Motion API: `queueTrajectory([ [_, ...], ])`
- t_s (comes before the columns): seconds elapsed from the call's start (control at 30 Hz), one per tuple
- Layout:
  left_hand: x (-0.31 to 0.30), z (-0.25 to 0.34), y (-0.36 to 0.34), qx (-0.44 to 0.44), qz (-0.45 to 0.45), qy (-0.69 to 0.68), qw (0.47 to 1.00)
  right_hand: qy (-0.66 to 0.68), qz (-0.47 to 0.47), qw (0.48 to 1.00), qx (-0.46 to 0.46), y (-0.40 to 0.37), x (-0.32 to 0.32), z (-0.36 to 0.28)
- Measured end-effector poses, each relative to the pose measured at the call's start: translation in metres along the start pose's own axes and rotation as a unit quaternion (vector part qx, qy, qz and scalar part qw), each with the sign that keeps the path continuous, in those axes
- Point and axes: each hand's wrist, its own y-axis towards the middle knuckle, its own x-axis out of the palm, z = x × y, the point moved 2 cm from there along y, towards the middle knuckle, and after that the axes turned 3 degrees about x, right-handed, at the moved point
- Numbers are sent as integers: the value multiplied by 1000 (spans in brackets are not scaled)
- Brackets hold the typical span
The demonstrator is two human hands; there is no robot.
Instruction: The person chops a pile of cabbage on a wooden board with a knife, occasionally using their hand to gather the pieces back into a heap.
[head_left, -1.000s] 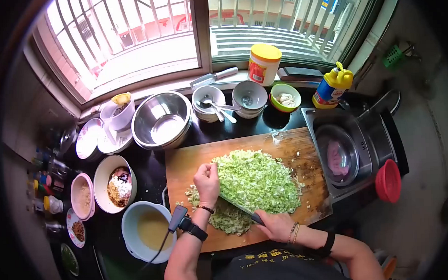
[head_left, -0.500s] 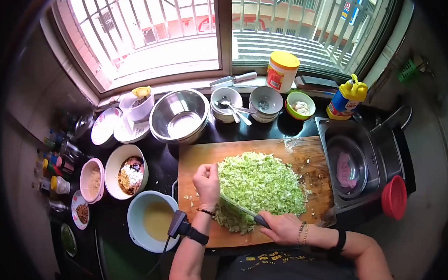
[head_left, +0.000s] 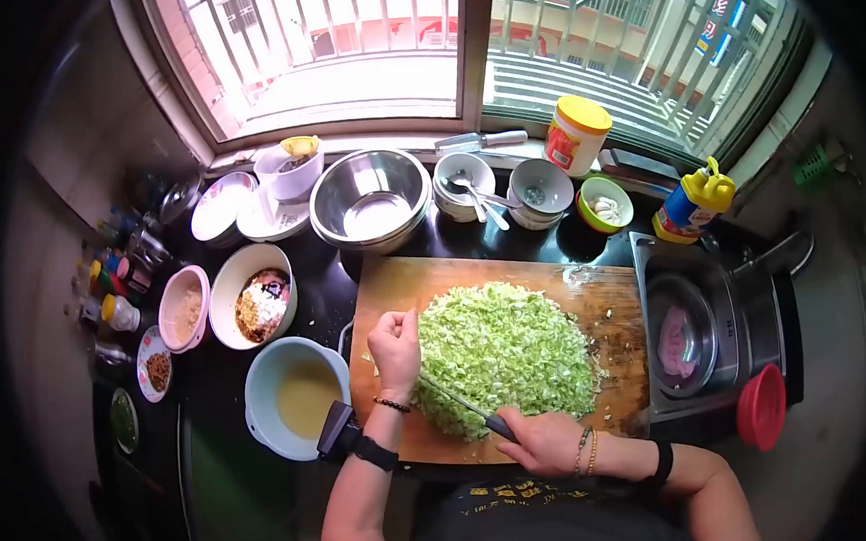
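A broad heap of finely chopped pale green cabbage (head_left: 507, 349) covers the middle of the wooden cutting board (head_left: 605, 284). My right hand (head_left: 551, 443) is wrapped round the dark handle of a knife (head_left: 461, 399). Its blade lies along the near left edge of the heap, the tip reaching toward my left wrist. At the heap's left side, my left hand (head_left: 395, 353) is raised with its fingers curled closed. Whether anything is inside those fingers is hidden.
A light blue basin of yellowish liquid (head_left: 267, 434) stands left of the board, near a bowl of meat and seasonings (head_left: 227, 316). Steel bowls (head_left: 321, 203) and small bowls (head_left: 541, 216) line the back. A sink (head_left: 732, 355) and red bowl (head_left: 762, 407) are right.
The view has shifted, so most things sit slightly further right in it. The knife blade looks turned more edge-on. Both hands keep nearly the same pose.
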Motion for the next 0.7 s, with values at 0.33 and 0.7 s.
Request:
queueTrajectory([
  [0.33, -13, 4, -8, 8, 32, 0, 999, -9, 49, 997, -55, 11, 19, 18],
  [0.7, -20, -16, -24, -20, 40, -34, 998, -32, 26, 998, -45, 12, 38, 24],
])
